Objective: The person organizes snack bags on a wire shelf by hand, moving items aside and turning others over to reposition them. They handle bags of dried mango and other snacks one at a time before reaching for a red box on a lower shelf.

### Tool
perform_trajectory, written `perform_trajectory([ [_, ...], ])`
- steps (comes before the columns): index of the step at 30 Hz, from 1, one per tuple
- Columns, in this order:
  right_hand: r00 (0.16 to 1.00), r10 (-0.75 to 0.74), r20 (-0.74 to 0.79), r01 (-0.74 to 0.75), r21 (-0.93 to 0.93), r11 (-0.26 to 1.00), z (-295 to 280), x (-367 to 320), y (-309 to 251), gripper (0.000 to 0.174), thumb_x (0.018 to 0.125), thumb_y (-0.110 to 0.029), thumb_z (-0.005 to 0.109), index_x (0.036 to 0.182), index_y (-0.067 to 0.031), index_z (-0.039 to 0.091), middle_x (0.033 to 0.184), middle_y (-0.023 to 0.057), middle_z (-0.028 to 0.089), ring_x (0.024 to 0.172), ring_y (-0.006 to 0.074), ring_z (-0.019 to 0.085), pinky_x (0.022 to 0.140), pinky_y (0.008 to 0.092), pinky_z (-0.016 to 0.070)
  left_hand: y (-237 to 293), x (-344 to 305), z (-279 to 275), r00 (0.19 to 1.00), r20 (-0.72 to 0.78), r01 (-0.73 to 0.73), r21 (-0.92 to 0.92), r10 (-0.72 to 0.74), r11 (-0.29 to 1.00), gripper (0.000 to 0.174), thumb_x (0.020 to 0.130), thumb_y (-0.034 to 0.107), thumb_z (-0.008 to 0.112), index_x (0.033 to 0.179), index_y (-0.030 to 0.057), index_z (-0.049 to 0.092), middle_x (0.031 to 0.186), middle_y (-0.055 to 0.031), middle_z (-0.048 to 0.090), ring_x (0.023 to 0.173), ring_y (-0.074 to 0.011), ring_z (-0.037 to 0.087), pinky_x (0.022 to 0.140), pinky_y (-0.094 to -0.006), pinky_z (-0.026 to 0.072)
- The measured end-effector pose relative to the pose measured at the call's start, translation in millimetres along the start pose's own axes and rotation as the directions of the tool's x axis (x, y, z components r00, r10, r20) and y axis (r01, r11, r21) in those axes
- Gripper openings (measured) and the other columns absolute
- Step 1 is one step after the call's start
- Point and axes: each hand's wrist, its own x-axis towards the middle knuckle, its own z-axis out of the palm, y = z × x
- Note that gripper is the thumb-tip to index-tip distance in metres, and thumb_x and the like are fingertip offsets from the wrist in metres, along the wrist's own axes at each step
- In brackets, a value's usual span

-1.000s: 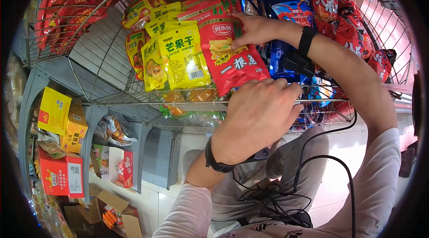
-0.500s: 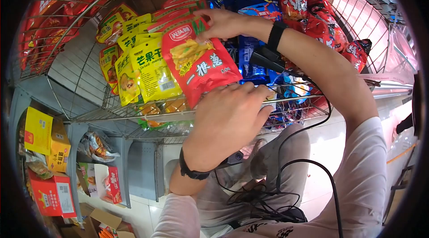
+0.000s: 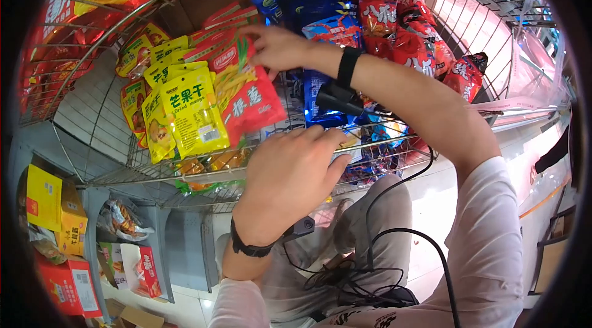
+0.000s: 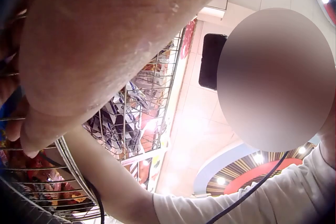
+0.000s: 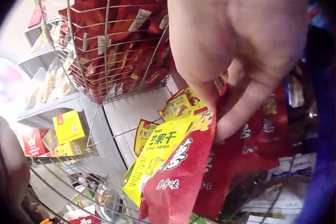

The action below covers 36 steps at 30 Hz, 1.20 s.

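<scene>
My right hand (image 3: pixel 279 49) pinches the upper right edge of a red snack bag (image 3: pixel 258 105), thumb on its front in the right wrist view. The bag leans left, its lower left edge behind a yellow dried mango bag (image 3: pixel 192 109). More red bags (image 5: pixel 252 140) stand in a row behind the held one. At the front of the wire basket (image 3: pixel 216 175), my left hand (image 3: pixel 285 171) grips the rim, its fingers hooked over and the thumb on the outer side. In the left wrist view, wires cross those fingers (image 4: pixel 14 128).
Blue snack bags (image 3: pixel 320 4) and red-and-black bags (image 3: pixel 377 13) fill the basket's right half. At upper left another basket holds large red bags (image 3: pixel 68 20). Grey shelves (image 3: pixel 185 248) with boxes stand at lower left. A black cable (image 3: pixel 441 254) runs from my right wrist over the lap.
The head view has swung right. My right hand has shifted the red bag, which overlapped the mango bag's front, so its lower edge sits behind it. The left hand stays on the rim.
</scene>
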Motion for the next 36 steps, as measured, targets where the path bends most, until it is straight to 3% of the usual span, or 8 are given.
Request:
perform_trajectory([
  [6,0.996,0.054,0.077,-0.040,-0.163,0.986,5,-8,-9,0.090,0.090,-0.005,0.074,0.165,-0.0070,0.024,0.116,0.0218,0.073,0.084,0.0237,0.077,0.062,0.0339,0.0655,0,0,1,1.000,0.003,0.008,0.001,-0.008,1.000,0.025,0.097,0.032,0.069,0.113,0.0128,0.074,0.091,-0.0104,0.072,0.084,-0.0339,0.072,0.072,-0.0475,0.0542],
  [8,0.996,0.029,0.080,-0.011,-0.210,0.978,5,-14,-3,0.087,0.093,-0.019,0.074,0.164,-0.0066,0.025,0.114,0.0248,0.074,0.086,0.0320,0.078,0.071,0.0414,0.0654,0,0,0,1.000,-0.019,-0.007,-0.003,0.007,1.000,0.025,0.097,0.032,0.069,0.112,0.0130,0.074,0.091,-0.0103,0.072,0.085,-0.0337,0.072,0.072,-0.0475,0.0542],
  [10,0.965,-0.263,-0.022,0.176,-0.689,0.703,8,-11,11,0.084,0.096,-0.034,0.069,0.164,-0.0076,0.027,0.111,0.0279,0.074,0.093,0.0424,0.076,0.086,0.0505,0.0614,0,-1,-1,1.000,-0.006,0.005,0.003,-0.005,1.000,0.025,0.097,0.032,0.069,0.112,0.0131,0.074,0.090,-0.0102,0.072,0.085,-0.0334,0.072,0.072,-0.0474,0.0542],
  [11,0.978,-0.207,-0.003,0.124,-0.792,0.598,5,-21,-5,0.081,0.097,-0.045,0.064,0.162,-0.0095,0.032,0.110,0.0296,0.074,0.100,0.0482,0.072,0.096,0.0561,0.0552,1,-1,-1,1.000,-0.011,0.004,0.012,-0.004,1.000,0.025,0.097,0.033,0.069,0.111,0.0133,0.074,0.091,-0.0101,0.073,0.085,-0.0331,0.073,0.072,-0.0474,0.0546],
  [16,0.973,-0.228,-0.023,0.108,-0.831,0.545,1,-27,-21,0.071,0.095,-0.045,0.066,0.153,-0.0114,0.044,0.103,0.0282,0.075,0.097,0.0478,0.072,0.087,0.0563,0.0569,-1,-3,1,1.000,-0.029,-0.004,0.008,0.004,1.000,0.026,0.096,0.033,0.070,0.113,0.0133,0.074,0.094,-0.0095,0.074,0.086,-0.0320,0.073,0.072,-0.0463,0.0558],
  [22,0.972,-0.142,0.188,0.234,-0.836,0.497,3,-29,-4,0.041,0.093,-0.036,0.064,0.123,-0.0080,0.068,0.097,0.0231,0.076,0.095,0.0431,0.074,0.086,0.0567,0.0572,-2,-7,-4,0.999,-0.037,-0.024,0.003,0.024,1.000,0.028,0.096,0.033,0.070,0.116,0.0129,0.073,0.098,-0.0091,0.073,0.088,-0.0319,0.073,0.073,-0.0453,0.0566],
  [27,0.972,-0.100,0.212,0.231,-0.795,0.561,-4,-29,-3,0.048,0.094,-0.038,0.065,0.136,-0.0131,0.065,0.108,0.0219,0.075,0.107,0.0412,0.071,0.097,0.0534,0.0541,-2,-12,-17,0.999,0.004,-0.034,-0.106,0.034,0.994,0.031,0.098,0.033,0.069,0.122,0.0128,0.071,0.113,-0.0096,0.065,0.095,-0.0334,0.071,0.078,-0.0466,0.0565],
  [36,0.965,-0.134,0.226,0.262,-0.806,0.531,-2,-28,7,0.045,0.097,-0.035,0.062,0.138,-0.0165,0.060,0.099,0.0225,0.075,0.096,0.0434,0.072,0.088,0.0545,0.0557,-13,-20,-33,0.997,0.044,-0.046,-0.267,0.060,0.963,0.033,0.101,0.034,0.068,0.127,0.0123,0.069,0.114,-0.0107,0.062,0.101,-0.0335,0.067,0.086,-0.0437,0.0546],
])
